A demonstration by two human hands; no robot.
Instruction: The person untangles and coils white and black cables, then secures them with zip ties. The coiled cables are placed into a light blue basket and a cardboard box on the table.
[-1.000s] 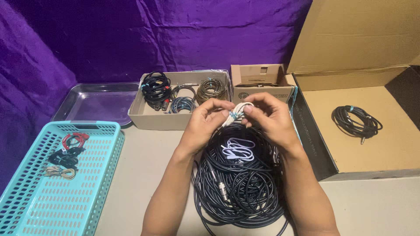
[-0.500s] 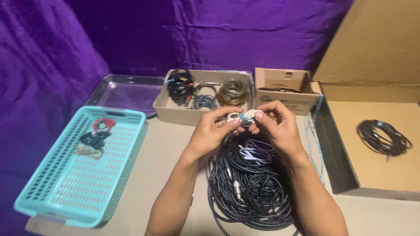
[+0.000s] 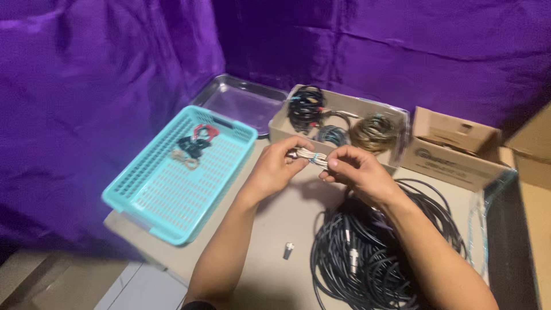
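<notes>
Both hands hold one small coiled white cable (image 3: 310, 157) bound with a blue tie, above the table between the turquoise basket and the black cable pile. My left hand (image 3: 276, 168) grips its left end. My right hand (image 3: 354, 170) pinches its right end. Under my right forearm lies a large pile of black cable (image 3: 367, 252). The turquoise plastic basket (image 3: 152, 198) to the left holds a few small cable bundles (image 3: 192, 146).
A shallow cardboard box (image 3: 281, 123) behind the hands holds several coiled cables (image 3: 373, 131). A clear plastic tray (image 3: 241, 100) sits at the back left, a small cardboard box (image 3: 453, 152) at the back right. A small plug (image 3: 288, 250) lies on the table. Purple cloth hangs behind.
The view has swung left, so the basket now sits nearer the middle. Both hands moved left with the white cable, off the black pile toward the basket.
</notes>
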